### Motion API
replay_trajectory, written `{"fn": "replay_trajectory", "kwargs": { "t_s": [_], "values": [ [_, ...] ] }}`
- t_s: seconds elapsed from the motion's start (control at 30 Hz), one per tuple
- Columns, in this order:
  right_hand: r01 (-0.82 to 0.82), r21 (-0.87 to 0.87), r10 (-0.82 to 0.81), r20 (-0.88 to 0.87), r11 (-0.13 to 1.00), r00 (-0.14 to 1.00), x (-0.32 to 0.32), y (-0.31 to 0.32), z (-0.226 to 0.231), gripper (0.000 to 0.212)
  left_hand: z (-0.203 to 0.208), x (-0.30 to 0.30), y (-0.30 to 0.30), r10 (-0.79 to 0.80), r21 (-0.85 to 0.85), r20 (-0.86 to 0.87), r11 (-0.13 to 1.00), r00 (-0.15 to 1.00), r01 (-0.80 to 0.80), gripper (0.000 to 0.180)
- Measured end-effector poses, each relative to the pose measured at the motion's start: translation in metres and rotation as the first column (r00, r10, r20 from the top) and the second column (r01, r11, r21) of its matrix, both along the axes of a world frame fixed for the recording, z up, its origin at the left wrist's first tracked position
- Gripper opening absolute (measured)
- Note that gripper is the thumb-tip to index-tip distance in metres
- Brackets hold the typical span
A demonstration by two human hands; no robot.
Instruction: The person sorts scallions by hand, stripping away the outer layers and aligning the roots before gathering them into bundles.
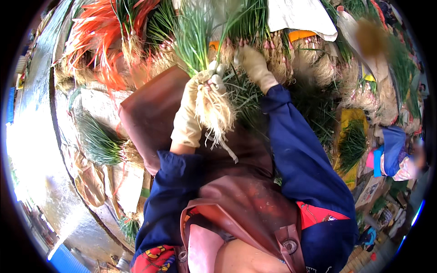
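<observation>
Gripping a bunch of green onions just above its pale roots, the left hand in a tan glove is closed tight around the stems, the roots hanging below the fist and the green tops rising above it. Right of the bunch, the gloved right hand reaches into a pile of more bunches; whether its fingers are closed cannot be told. Below the bunch lies a brown apron. Far left of it, 1 loose bundle rests on sacking.

Bright daylight, left glare, fisheye-bent rim.
</observation>
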State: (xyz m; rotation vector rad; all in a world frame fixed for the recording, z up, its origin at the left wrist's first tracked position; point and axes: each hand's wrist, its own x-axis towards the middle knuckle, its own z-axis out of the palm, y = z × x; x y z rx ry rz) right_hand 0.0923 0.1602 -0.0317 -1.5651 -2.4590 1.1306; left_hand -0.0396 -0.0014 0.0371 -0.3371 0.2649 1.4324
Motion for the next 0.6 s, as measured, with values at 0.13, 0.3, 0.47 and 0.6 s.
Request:
{"fn": "replay_trajectory", "kwargs": {
  "t_s": [0.13, 0.3, 0.47, 0.6],
  "values": [
    [-0.528, 0.305, 0.176, 0.715, 0.792, 0.677, 0.084, -0.054, -0.193, 0.023, 0.065, -0.018, 0.025, -0.064, 0.142, -0.202, 0.985, 0.977, 0.093, 0.024],
    [-0.275, -0.596, 0.641, 0.577, 0.754, 0.507, 0.119, -0.113, -0.128, 0.05, 0.105, -0.057, 0.037, 0.135, 0.316, -0.32, 0.948, 0.938, -0.029, 0.016],
    [-0.011, -0.128, 0.056, 0.354, 0.992, 0.933, 0.027, -0.03, 0.004, 0.052, 0.086, -0.05, 0.07, 0.245, 0.139, -0.702, 0.968, 0.669, -0.208, 0.017],
    [-0.072, 0.642, -0.157, 0.292, 0.763, 0.943, -0.052, 0.026, 0.03, 0.061, -0.028, -0.063, 0.094, 0.054, -0.003, -0.568, 0.998, 0.821, -0.068, 0.024]
  ]
}}
